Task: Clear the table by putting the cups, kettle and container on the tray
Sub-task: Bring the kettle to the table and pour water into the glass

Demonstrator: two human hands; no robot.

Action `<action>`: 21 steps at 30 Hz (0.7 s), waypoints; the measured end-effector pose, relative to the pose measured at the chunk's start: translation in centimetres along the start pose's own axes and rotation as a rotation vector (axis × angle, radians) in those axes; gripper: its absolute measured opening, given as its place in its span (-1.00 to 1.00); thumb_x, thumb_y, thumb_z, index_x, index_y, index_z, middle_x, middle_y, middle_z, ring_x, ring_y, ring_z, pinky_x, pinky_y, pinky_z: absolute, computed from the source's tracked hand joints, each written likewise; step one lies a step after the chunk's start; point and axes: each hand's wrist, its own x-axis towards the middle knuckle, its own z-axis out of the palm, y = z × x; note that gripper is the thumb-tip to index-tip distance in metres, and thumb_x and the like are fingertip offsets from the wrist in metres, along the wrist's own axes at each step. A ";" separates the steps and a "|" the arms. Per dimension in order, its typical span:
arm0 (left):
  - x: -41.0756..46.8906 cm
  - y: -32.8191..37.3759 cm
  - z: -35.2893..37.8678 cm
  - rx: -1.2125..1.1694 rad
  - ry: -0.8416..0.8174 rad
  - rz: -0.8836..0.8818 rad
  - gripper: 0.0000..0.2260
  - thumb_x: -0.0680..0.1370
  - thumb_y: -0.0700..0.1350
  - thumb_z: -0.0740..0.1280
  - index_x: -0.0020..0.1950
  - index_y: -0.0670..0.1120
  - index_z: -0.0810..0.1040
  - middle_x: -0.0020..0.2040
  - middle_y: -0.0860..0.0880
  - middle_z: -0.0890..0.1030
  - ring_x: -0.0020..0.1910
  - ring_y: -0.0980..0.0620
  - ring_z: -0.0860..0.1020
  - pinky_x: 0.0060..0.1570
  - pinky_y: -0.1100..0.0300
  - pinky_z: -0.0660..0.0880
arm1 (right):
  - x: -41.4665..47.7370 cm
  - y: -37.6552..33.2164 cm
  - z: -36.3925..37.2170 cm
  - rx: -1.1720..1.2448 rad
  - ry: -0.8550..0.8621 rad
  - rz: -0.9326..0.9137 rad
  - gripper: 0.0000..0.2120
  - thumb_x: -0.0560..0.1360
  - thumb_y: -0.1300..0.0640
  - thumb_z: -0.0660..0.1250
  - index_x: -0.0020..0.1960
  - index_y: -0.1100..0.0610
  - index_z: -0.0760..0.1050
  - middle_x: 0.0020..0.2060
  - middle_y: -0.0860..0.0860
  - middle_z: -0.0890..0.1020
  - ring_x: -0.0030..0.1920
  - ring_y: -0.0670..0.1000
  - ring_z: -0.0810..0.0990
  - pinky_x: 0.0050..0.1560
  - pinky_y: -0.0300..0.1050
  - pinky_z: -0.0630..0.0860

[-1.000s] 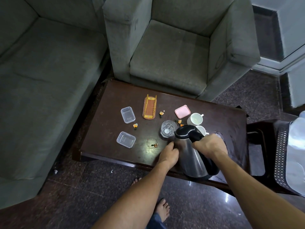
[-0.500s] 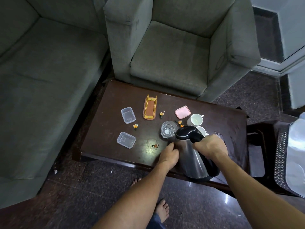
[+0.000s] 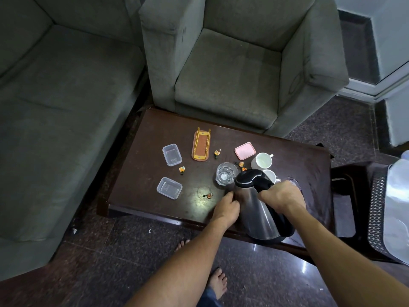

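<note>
A steel kettle with a black lid and handle is near the front right of the dark wooden table, tilted toward the table's middle. My right hand grips its black handle. My left hand presses against the kettle's left side. A clear glass stands just beyond the spout. Two white cups sit behind the kettle, the nearer one partly hidden. Two clear plastic containers lie on the table's left half. A pink lid lies near the cups.
A small orange rack lies flat at the table's back. Several small orange wrapped bits are scattered around. A grey armchair and a sofa border the table. A dark side stand with a perforated tray is at the right edge.
The kettle and both hands have barely shifted; the view has tilted slightly. Everything else on the table lies as before.
</note>
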 end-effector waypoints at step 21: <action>0.2 -0.1 0.1 -0.029 -0.002 0.005 -0.60 0.55 -0.20 0.14 0.34 -0.05 0.54 0.32 -0.14 0.62 0.35 -0.19 0.53 0.42 -0.05 0.44 | 0.0 -0.1 -0.2 -0.005 0.014 -0.010 -0.80 0.25 -0.03 0.38 -0.31 0.11 0.53 -0.40 0.03 0.61 -0.36 0.05 0.61 -0.36 -0.18 0.44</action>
